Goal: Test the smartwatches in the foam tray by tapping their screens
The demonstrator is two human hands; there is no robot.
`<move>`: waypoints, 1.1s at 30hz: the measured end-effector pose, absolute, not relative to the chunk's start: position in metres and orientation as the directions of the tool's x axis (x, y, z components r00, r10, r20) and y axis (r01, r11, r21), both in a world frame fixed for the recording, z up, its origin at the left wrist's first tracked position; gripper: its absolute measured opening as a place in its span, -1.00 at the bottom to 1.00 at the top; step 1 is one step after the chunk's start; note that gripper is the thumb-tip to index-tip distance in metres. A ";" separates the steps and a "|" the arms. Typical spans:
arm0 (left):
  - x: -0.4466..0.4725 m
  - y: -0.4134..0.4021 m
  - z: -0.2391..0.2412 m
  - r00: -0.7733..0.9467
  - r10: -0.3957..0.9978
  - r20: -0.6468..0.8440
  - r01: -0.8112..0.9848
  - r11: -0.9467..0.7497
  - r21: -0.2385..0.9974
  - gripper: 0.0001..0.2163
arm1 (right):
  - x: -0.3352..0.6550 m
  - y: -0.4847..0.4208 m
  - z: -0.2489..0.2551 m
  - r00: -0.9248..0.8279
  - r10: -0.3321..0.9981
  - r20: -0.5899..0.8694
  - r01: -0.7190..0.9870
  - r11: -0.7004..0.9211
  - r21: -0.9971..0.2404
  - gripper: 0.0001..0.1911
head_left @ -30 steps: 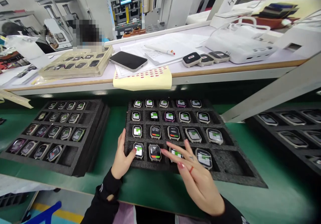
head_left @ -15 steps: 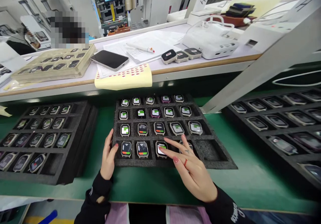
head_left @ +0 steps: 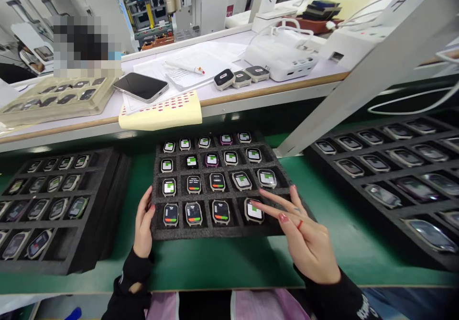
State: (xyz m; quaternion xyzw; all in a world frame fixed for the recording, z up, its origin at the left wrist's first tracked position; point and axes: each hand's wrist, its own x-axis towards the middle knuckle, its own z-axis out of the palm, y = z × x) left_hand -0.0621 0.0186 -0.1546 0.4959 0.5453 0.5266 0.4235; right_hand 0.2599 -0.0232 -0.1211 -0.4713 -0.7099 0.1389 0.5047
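Observation:
A dark grey foam tray with rows of smartwatch bodies, their screens lit, lies in front of me. My left hand holds the tray's left edge, thumb towards the top and fingers along the side. Over the tray's front right corner is my right hand, fingers spread. Its index fingertip rests on or just above the green and white screen of a front-row smartwatch. Left of that, another front-row smartwatch shows a dark screen with an orange and green bar. My right hand partly hides the last front-row slot.
Stacked foam trays of watches stand on the left and right of the green bench. A slanted white post rises at right. The shelf above holds a phone, papers, a pen, several watch bodies and a white charger box.
My right hand has moved one slot rightwards, from the third front-row watch to the fourth. That third watch's screen went from white and green to dark with a coloured bar. The view shifted slightly.

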 end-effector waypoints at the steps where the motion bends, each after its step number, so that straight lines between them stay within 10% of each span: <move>1: -0.063 0.019 -0.155 -0.150 0.987 0.057 0.096 -0.043 0.994 -0.61 | 0.264 -0.025 -0.122 -0.033 0.813 0.582 0.536 0.506 -0.676 -0.62; 19: -0.064 0.030 -0.160 -0.206 0.975 0.086 0.109 -0.064 0.992 -0.64 | 0.278 -0.028 -0.127 0.071 0.817 0.572 0.525 0.457 -0.718 -0.62; 25: -0.064 0.028 -0.160 -0.193 0.978 0.076 0.113 -0.055 0.992 -0.61 | 0.317 -0.015 -0.149 0.449 0.867 0.216 0.392 0.026 -0.919 -0.51; 33: -0.068 0.029 -0.167 -0.153 0.988 -0.001 0.043 0.007 0.999 -0.63 | 0.332 0.016 -0.165 0.480 0.877 -0.029 -0.022 -0.022 -1.000 -0.54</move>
